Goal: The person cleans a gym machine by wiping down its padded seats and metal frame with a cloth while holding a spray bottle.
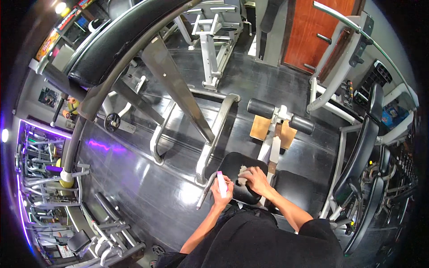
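Note:
A black padded seat (pixel 231 163) of an exercise bench lies just before me. Pressed onto its top is a crumpled pale cloth (pixel 242 171), held under the fingers of my right hand (pixel 258 181). My left hand (pixel 220 200) grips a white and pink bottle (pixel 221 185) upright beside the seat's left edge. A bent metal handle (pixel 205 194) sticks out just left of that hand. On the right, a second black pad (pixel 291 187) sits past the bench's metal beam, partly hidden by my right forearm.
Two black foam rollers (pixel 260 108) cap the bench's far end above a wooden board (pixel 259 127). A large machine with a steel frame (pixel 182 90) and long black pad (pixel 114 43) rises at upper left. Padded benches (pixel 357 154) stand right. A wooden door (pixel 315 30) is behind.

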The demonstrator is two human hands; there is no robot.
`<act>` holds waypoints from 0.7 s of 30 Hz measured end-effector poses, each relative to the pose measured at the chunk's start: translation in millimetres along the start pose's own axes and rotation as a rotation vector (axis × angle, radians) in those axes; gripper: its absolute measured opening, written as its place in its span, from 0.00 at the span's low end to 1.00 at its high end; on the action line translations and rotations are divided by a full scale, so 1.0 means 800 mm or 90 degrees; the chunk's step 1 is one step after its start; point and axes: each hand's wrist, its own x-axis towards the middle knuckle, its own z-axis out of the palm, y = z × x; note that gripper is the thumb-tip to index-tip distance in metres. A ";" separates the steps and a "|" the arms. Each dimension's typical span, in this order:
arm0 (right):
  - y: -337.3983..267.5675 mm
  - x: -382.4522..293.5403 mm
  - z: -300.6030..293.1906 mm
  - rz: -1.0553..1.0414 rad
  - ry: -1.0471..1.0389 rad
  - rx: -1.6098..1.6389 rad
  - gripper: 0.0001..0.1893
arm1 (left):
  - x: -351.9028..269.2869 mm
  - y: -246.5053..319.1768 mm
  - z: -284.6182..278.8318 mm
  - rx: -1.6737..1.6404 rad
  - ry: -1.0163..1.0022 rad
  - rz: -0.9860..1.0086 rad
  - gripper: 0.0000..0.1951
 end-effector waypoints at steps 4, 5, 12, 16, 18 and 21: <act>0.037 0.057 0.046 -0.005 0.060 -0.023 0.21 | -0.002 -0.003 0.003 0.001 0.014 -0.002 0.12; 0.049 0.071 0.057 0.003 0.061 -0.031 0.21 | -0.003 -0.002 0.004 -0.003 0.019 -0.009 0.12; 0.044 0.154 0.097 0.132 0.026 -0.050 0.13 | -0.007 -0.001 0.002 -0.033 0.036 -0.008 0.13; -0.005 0.160 0.104 -0.158 -0.113 0.005 0.16 | -0.011 -0.002 0.000 -0.043 0.052 -0.006 0.12; -0.016 0.161 0.097 -0.257 -0.129 0.052 0.16 | -0.017 -0.006 -0.001 -0.035 0.067 -0.011 0.12; 0.025 0.174 0.091 -0.218 -0.103 0.032 0.16 | -0.019 -0.014 0.001 -0.023 0.062 0.034 0.11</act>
